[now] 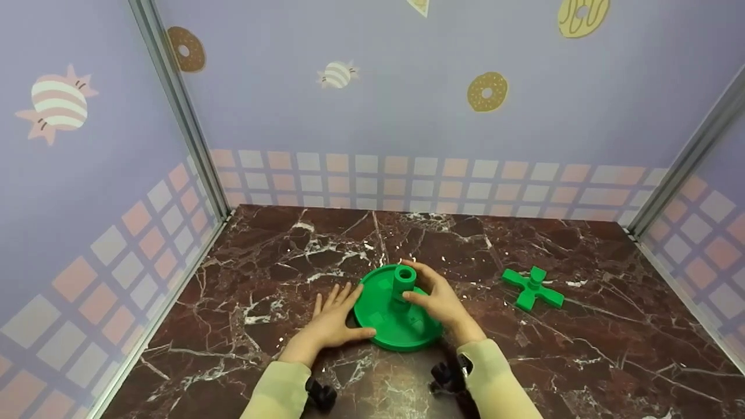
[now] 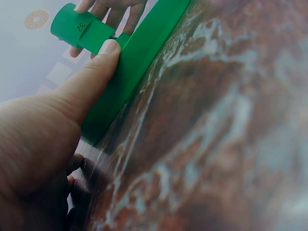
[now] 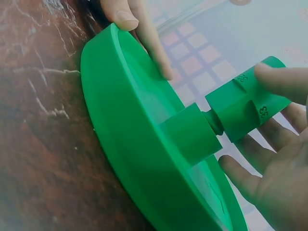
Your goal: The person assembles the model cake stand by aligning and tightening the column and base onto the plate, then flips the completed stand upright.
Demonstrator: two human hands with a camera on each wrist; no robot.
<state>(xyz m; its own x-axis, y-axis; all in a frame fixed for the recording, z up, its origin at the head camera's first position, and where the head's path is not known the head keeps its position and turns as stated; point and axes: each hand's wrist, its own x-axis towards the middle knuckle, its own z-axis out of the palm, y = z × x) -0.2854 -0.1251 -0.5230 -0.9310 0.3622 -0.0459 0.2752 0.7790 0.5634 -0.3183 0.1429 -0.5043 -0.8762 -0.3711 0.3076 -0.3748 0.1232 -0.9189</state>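
A round green dish with a raised rim sits on the marbled table. From its middle rises a green post, and a green cylinder marked 32 and 33 stands on it; a narrow neck shows between them in the right wrist view. My right hand holds this cylinder between thumb and fingers. On the dish's left side, my left hand touches the rim with its thumb and forefinger, its fingers spread and nearly straight.
A green cross-shaped piece with a short stub in its middle lies to the right on the dark marbled table. Patterned walls enclose the table at the back and both sides, with metal posts at the corners.
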